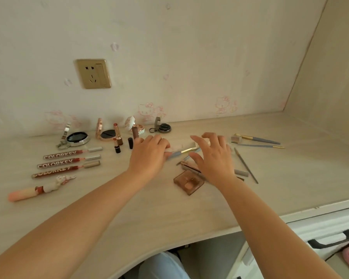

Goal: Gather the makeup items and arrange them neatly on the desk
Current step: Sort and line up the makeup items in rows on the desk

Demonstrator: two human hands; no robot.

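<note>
Left hand (149,153) in the middle of the frame, fingers curled down over a thin blue-grey makeup brush with a gold band (182,152); hard to tell if pinching it or only touching it. Right hand (213,158) just to the right, palm down, fingers spread and loose, holding nothing, hovering over a small pile of pencils and brushes. Under that wrist, a square see-through brown eyeshadow box (188,182), lying flat on the pale wooden desk (290,178).

At the left of the frame, three long lip gloss tubes with white letters (69,160) side by side in a neat row, and below them a pink and white tube with a cat charm (38,189). Behind, near the wall: an open round silver compact (76,137), an open round pink-gold compact (107,133), small lipsticks standing upright (118,135), an open white compact (134,125) and a small open dark pot (162,127).

At the right, two long blue-grey brushes with gold ends (258,142), well apart from the hands. One thin grey pencil (246,165) slanting down beside the right hand.

Gold wall socket (93,73) in the upper left.
</note>
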